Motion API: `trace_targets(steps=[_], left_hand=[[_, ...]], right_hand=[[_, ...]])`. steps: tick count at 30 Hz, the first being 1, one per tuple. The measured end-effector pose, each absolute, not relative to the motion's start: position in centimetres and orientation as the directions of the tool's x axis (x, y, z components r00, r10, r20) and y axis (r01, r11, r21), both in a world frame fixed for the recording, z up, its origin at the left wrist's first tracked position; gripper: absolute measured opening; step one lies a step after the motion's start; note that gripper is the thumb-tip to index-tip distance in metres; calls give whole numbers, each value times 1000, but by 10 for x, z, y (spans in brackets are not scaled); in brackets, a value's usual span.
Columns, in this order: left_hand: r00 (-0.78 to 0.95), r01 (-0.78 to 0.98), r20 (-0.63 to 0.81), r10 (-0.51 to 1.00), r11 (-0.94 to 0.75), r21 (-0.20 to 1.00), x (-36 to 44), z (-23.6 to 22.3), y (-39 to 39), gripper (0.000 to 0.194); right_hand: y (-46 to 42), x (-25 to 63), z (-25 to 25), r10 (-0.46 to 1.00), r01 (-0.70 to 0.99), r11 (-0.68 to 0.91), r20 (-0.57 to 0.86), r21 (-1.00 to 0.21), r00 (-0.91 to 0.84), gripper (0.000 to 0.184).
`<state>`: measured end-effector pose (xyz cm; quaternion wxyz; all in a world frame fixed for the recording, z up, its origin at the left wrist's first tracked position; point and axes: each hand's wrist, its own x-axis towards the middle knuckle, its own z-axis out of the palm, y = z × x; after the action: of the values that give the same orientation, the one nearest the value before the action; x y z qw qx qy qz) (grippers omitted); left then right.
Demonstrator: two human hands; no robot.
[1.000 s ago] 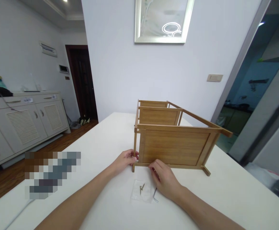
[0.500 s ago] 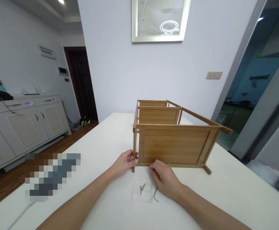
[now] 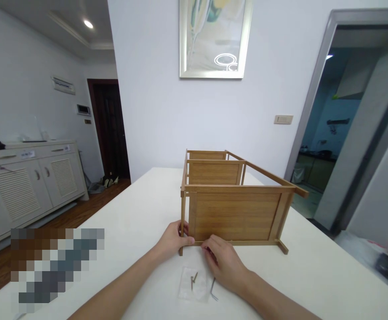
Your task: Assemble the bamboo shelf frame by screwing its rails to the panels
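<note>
A brown wooden shelf rack lies on its side on the white table, its end panel facing me. My left hand is closed around the leg at the rack's near left corner, with the thumb across the bottom rail and the fingers partly behind the leg. My right hand rests against the bottom rail, fingers curled; whatever they may pinch is hidden. Below, a clear plastic bag lies flat with a few screws on or in it. A bent hex key sits beside the bag, its upper end by my right hand.
The white table extends toward the wall. A pixelated patch covers something at the left. Beyond stand a white louvred cabinet, a dark door and, at right, an open doorway.
The view has tilted up and shifted slightly right. My left thumb has moved from the leg across onto the bottom rail. My right hand keeps about the same place at the rail.
</note>
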<state>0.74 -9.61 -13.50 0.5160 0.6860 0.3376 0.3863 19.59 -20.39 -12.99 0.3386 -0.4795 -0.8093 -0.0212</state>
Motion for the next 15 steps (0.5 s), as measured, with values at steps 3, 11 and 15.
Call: trace_targets(steps=[3,11,15], left_hand=[[467,53,166,868,-215,975,7,-134,-98,40],[474,111,113,873,-187,976,-16,-129,-91,49],[477,138,124,870,-214,967,-21,-131,-88,48]], right_hand=[[-205,198,-128,755,789,538,586,-296,-295,17],[-209,204,-133,725,786,539,643,-304,-248,14],[-213,202,-132,734,788,545,617,-285,-284,12]])
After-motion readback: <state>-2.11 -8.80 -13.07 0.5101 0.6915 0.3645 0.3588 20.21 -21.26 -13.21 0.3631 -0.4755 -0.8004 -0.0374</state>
